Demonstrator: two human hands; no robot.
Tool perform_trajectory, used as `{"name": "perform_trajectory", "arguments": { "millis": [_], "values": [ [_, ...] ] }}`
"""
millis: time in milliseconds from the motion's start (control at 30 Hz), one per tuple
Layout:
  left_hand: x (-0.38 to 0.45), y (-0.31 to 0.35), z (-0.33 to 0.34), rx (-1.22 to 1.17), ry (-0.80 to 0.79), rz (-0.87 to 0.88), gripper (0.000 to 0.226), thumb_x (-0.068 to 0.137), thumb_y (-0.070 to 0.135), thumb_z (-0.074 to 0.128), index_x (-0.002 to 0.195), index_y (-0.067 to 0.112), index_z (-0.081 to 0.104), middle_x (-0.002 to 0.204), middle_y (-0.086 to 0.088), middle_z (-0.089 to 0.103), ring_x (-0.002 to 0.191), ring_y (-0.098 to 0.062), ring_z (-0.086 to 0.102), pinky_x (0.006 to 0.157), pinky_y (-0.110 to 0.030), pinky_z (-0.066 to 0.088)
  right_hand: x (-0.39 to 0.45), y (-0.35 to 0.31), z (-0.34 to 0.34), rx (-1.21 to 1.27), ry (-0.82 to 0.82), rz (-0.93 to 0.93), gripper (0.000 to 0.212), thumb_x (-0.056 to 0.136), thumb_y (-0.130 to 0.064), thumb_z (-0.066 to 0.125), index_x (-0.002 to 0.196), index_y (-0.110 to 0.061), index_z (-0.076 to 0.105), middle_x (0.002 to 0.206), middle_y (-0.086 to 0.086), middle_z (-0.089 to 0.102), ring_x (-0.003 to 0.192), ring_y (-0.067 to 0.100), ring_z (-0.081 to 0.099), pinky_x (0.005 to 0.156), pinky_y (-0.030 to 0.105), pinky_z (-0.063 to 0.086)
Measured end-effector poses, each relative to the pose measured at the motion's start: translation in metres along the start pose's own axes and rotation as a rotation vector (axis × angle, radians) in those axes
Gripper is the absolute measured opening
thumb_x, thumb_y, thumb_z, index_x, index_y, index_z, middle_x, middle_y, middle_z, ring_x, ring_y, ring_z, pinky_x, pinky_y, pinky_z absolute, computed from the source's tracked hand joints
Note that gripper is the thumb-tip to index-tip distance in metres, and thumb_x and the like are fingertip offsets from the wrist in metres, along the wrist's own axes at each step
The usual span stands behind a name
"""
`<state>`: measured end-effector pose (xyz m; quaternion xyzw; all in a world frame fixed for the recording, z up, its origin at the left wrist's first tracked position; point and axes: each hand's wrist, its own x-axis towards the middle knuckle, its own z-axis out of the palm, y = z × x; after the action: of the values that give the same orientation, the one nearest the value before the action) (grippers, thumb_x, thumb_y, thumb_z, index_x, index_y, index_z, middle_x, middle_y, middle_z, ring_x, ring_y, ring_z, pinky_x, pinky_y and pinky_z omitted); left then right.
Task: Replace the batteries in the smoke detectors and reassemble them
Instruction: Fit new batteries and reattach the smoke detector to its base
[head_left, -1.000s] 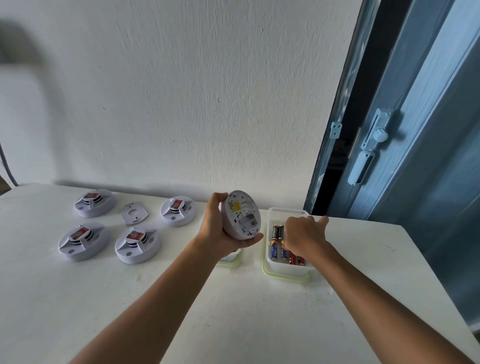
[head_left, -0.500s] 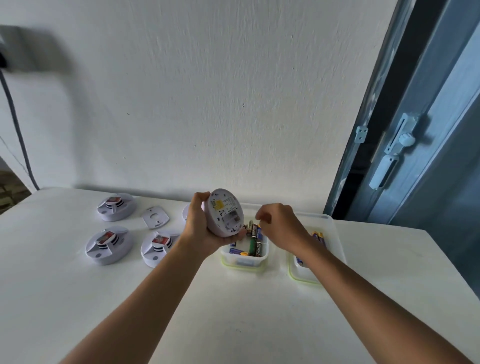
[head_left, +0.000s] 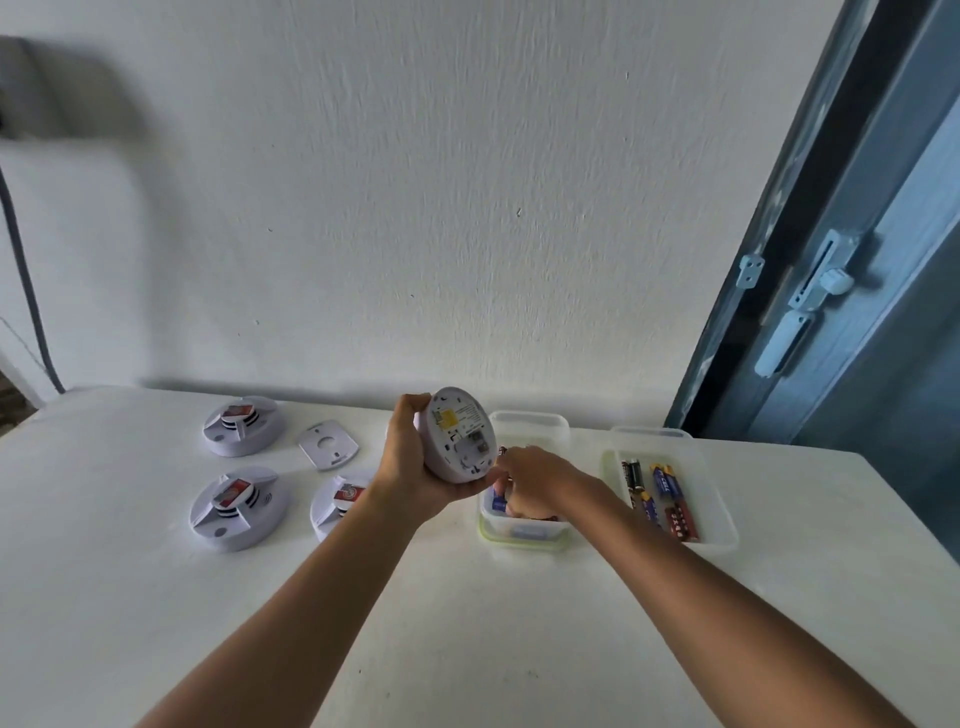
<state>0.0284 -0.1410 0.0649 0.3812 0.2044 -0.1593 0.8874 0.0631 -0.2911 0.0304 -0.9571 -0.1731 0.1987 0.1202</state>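
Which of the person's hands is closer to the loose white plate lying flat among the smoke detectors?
Left. The left hand holds up a smoke detector just right of the white plate; the right hand is farther right, reaching into a small tub of batteries.

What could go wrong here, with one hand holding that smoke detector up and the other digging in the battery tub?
The left hand alone holds the smoke detector tilted in the air, so it might slip. The right hand reaches into the small tub beside a second tub of batteries; old and new cells could get mixed. The mounting plate lies loose and could be forgotten.
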Motion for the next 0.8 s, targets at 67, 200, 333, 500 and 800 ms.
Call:
{"name": "perform_trajectory", "arguments": {
  "millis": [67,200,333,500,800],
  "values": [
    [0.001,0.004,-0.002,-0.007,-0.002,0.002,0.042,0.088,0.042,0.047,0.115,0.014,0.062,0.12,-0.022,0.057,0.105,-0.042,0.055,0.082,-0.057,0.05,-0.003,0.002,-0.005,0.079,0.011,0.018,0.028,0.088,-0.004,0.05,0.111,-0.016,0.06,0.113,0.003,0.06,0.098,0.023,0.06,0.082,0.033,0.049],
    [0.001,0.009,-0.006,-0.01,-0.01,0.007,0.042,0.089,0.043,0.047,0.114,0.014,0.062,0.121,-0.022,0.056,0.106,-0.042,0.053,0.078,-0.057,0.051,-0.021,0.008,-0.017,0.553,0.03,0.07,0.041,0.097,-0.001,0.033,0.118,-0.027,0.057,0.1,0.011,0.063,0.072,0.024,0.07,0.069,0.034,0.06],
    [0.0,0.011,-0.006,-0.002,-0.019,0.013,0.04,0.089,0.043,0.045,0.11,0.014,0.063,0.121,-0.022,0.057,0.108,-0.041,0.053,0.078,-0.055,0.05,-0.035,0.009,-0.026,0.951,0.116,-0.059,0.033,0.098,0.002,0.044,0.105,-0.021,0.065,0.085,0.013,0.056,0.068,0.027,0.067,0.062,0.037,0.059],
    [-0.003,0.01,-0.001,0.002,-0.059,-0.001,0.047,0.089,0.045,0.042,0.117,0.013,0.062,0.124,-0.024,0.057,0.112,-0.041,0.053,0.086,-0.054,0.048,-0.042,-0.002,-0.036,1.082,0.264,-0.197,0.036,0.093,0.005,0.054,0.106,-0.025,0.067,0.084,0.006,0.056,0.063,0.014,0.06,0.062,0.031,0.053],
    [-0.01,0.016,0.001,-0.031,-0.101,0.0,0.051,0.089,0.046,0.041,0.121,0.012,0.062,0.123,-0.025,0.059,0.105,-0.041,0.057,0.081,-0.051,0.049,-0.045,-0.016,-0.04,1.531,0.148,-0.227,0.03,0.097,0.006,0.041,0.106,-0.01,0.065,0.072,0.007,0.063,0.066,0.026,0.067,0.081,0.054,0.057]
  ]
}}
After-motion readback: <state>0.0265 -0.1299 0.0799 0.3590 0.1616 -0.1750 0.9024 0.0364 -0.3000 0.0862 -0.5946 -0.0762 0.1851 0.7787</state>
